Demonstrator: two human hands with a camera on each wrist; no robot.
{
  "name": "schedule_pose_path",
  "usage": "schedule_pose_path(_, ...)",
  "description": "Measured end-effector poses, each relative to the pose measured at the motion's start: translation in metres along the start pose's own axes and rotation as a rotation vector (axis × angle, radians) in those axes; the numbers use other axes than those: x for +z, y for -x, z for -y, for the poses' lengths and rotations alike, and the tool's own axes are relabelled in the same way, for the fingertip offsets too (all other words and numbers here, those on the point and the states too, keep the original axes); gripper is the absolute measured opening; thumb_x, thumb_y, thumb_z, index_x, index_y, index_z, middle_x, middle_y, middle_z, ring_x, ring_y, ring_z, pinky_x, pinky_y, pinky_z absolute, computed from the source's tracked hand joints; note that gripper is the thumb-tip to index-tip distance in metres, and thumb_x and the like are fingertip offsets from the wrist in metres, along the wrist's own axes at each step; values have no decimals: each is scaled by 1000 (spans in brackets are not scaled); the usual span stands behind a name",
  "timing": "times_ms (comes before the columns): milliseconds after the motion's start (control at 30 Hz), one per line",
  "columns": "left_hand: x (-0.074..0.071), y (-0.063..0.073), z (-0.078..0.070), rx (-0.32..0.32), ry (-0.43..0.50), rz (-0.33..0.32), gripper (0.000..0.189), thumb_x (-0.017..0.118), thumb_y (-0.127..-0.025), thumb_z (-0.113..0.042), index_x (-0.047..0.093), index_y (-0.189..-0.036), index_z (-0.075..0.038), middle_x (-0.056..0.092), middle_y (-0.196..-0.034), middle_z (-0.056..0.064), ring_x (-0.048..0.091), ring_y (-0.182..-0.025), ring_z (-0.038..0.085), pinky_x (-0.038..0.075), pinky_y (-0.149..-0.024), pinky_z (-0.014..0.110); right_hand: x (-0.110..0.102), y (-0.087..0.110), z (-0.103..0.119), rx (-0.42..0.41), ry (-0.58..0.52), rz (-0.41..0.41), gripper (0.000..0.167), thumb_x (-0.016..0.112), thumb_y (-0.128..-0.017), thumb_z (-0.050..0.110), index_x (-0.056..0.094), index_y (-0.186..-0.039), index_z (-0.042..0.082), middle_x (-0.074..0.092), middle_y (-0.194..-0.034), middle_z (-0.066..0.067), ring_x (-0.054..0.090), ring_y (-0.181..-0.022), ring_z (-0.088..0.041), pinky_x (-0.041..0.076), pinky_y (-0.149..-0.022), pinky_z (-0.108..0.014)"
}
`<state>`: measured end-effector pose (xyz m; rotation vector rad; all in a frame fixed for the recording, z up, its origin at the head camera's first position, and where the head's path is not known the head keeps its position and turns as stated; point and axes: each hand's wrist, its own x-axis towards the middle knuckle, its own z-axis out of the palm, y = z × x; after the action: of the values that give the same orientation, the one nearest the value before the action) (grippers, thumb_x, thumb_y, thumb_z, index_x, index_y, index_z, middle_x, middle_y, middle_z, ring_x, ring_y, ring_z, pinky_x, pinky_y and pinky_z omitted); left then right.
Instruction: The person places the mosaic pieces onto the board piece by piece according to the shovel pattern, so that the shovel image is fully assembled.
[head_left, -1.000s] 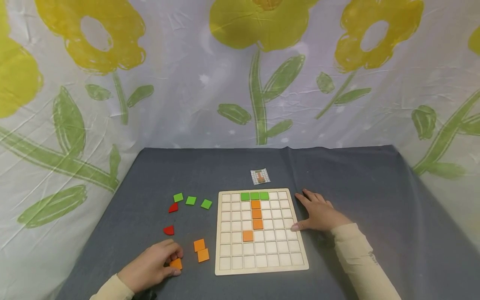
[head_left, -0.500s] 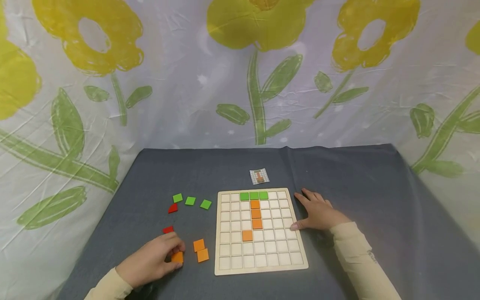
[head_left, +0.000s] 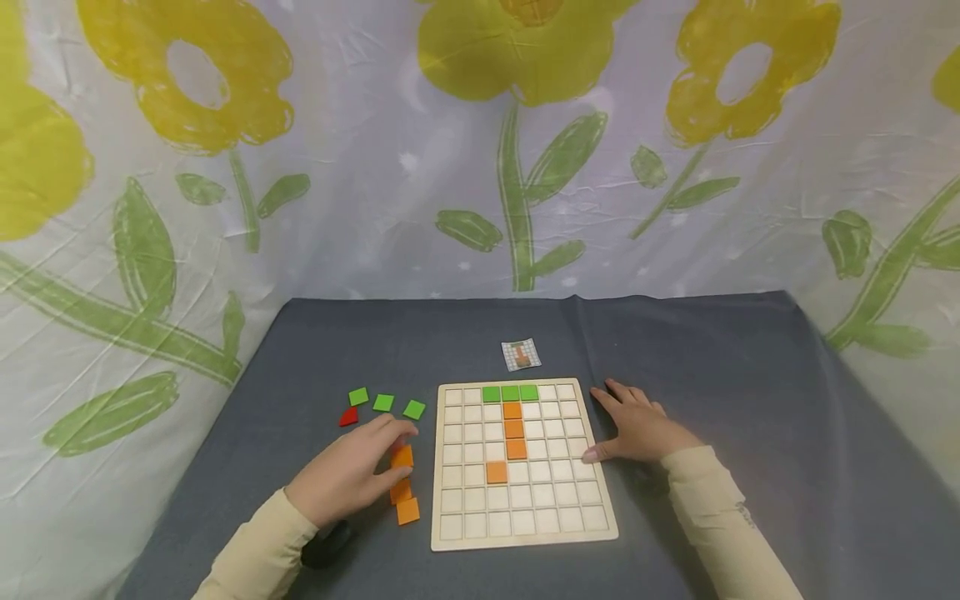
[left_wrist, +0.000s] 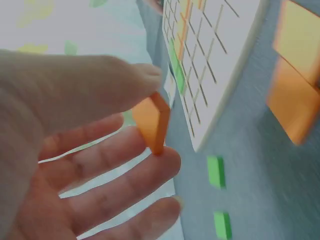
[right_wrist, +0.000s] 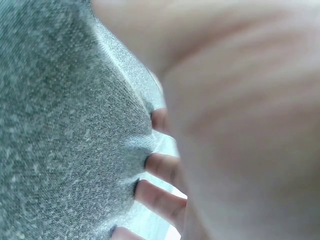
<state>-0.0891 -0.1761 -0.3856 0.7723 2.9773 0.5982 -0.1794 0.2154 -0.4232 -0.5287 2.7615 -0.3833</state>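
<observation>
My left hand [head_left: 347,477] pinches an orange square tile [left_wrist: 152,122] between thumb and fingertips, held above the cloth left of the board. Just below it lie two loose orange tiles [head_left: 407,511], one partly covered by the hand. The wooden grid board [head_left: 525,545] bears a row of green tiles [head_left: 510,392] at its far edge. A column of orange tiles [head_left: 513,429] runs down from that row, and a single orange tile [head_left: 497,472] sits one column left, below it. My right hand [head_left: 641,427] rests at the board's right edge, thumb on the rim, fingers spread on the cloth.
Loose green tiles [head_left: 384,403] and a red rounded piece [head_left: 348,417] lie beyond my left hand. A small printed card [head_left: 521,354] with a grid picture lies behind the board. Dark cloth [head_left: 712,367] covers the table; a flower-printed curtain [head_left: 360,208] hangs behind.
My left hand has picked up the orange tile from the cloth and moved right and away from me, toward the board. It now hides the nearer red piece. The right hand stays put.
</observation>
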Motion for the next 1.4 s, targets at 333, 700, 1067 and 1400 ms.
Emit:
schedule_pose_path(333, 10, -40, -23, 169, 8, 4, 26, 75, -83, -20, 65, -106, -12, 57, -98, -3, 53, -73, 10, 46, -65, 20, -1, 1, 0, 7, -10, 7, 112, 73, -66, 67, 29, -150, 6, 21, -154, -25, 21, -139, -47, 26, -102, -68)
schedule_pose_path(700, 33, -72, -45, 233, 35, 52, 25, 75, -83, -21, 64, -103, -11, 59, -94, -2, 54, -82, 9, 48, -73, 23, -1, -1, -1, 7, 0, 3, 113, 73, -65, 67, 30, -150, 6, 22, -154, -26, 22, -138, -48, 27, -102, -67)
schedule_pose_path(1067, 63, -88, -63, 339, -5, 95, 20, 75, -83, -23, 63, -96, -14, 56, -90, -3, 46, -74, 6, 43, -69, 17, 2, -1, -1, 8, 11, -8, 113, 74, -65, 68, 31, -149, 6, 23, -153, -26, 23, -138, -47, 28, -101, -67)
schedule_pose_path(1400, 75, -93, -65, 353, -4, 137, 14, 74, -83, -19, 64, -92, -15, 55, -87, -3, 45, -74, 6, 38, -67, 15, 3, -2, -3, 6, 10, -6, 113, 72, -65, 69, 30, -150, 7, 23, -153, -25, 23, -138, -47, 28, -102, -66)
